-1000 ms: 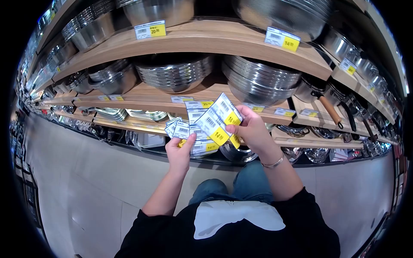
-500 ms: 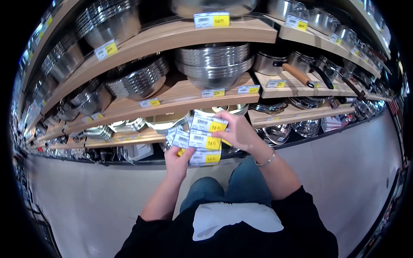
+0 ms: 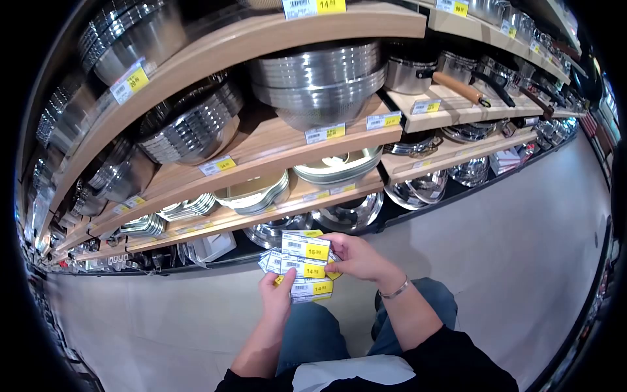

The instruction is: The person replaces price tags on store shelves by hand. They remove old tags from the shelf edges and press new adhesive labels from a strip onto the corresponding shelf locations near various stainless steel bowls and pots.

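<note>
A fanned bunch of white-and-yellow price labels (image 3: 304, 269) is held between my two hands, low in front of the shelves. My left hand (image 3: 277, 291) grips the lower left of the bunch, its thumb across the front. My right hand (image 3: 356, 257) pinches the right edge of the upper labels. Printed barcodes and prices face me, the top one reading about 16 and those below about 14. More labels stick out at the left, partly covered by the front ones.
Wooden shelves (image 3: 261, 153) hold stacked steel bowls (image 3: 320, 81), oval trays (image 3: 339, 166) and a saucepan (image 3: 410, 75) whose wooden handle juts over the edge. Price labels line the shelf fronts. Shiny round pans (image 3: 418, 188) stand on the bottom level above the grey floor (image 3: 516, 261).
Both hands and the labels sit lower in view, and the shelves appear larger and closer. The labels stay in both hands, their fan about the same.
</note>
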{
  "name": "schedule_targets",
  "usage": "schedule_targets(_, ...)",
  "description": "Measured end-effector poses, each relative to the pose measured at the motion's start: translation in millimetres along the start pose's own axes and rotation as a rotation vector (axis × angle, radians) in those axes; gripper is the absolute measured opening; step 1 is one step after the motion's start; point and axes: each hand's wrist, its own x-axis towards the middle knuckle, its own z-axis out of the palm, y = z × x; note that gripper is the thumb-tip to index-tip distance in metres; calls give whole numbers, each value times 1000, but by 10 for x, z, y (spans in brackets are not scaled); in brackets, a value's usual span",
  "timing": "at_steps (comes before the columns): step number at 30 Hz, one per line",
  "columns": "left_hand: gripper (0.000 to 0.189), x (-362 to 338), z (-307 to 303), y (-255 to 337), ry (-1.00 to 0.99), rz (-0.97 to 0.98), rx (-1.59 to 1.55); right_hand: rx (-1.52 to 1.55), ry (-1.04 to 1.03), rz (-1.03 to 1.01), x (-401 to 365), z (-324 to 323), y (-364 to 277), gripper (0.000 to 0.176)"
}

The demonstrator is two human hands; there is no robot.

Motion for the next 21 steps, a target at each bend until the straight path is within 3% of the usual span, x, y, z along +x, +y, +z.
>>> schedule_targets(3,15,15,-164,-71,67,69,-72,18,83,-33,-10,36,48,46)
schedule_targets(5,17,0,-241,-59,59,73,-129,-14,323,62,-31,36,21,43)
schedule_targets(6,19,-31,-259,-10,22,81,-214,-34,441,33,-13,2,95,39)
schedule_targets(9,27,-170,-253,111,-70,72,-370,-29,524,57,-84,-18,128,37)
schedule_targets(11,30,-250,-190,94,-386,142,-450,-48,505,58,-168,87,89,32)
schedule_targets(12,30,-237,-185,26,-388,142,-456,-148,509,42,-227,117,99,29)
schedule_targets(15,19,-128,-177,-266,-403,-73,87,-282,516,14,-380,142,175,23)
schedule_targets(17,16,-135,-71,-309,-374,-59,99,-377,382,19,-526,107,104,25)
schedule_targets(21,13,-146,10,-439,-372,-89,167,-242,413,115,-645,70,66,29)
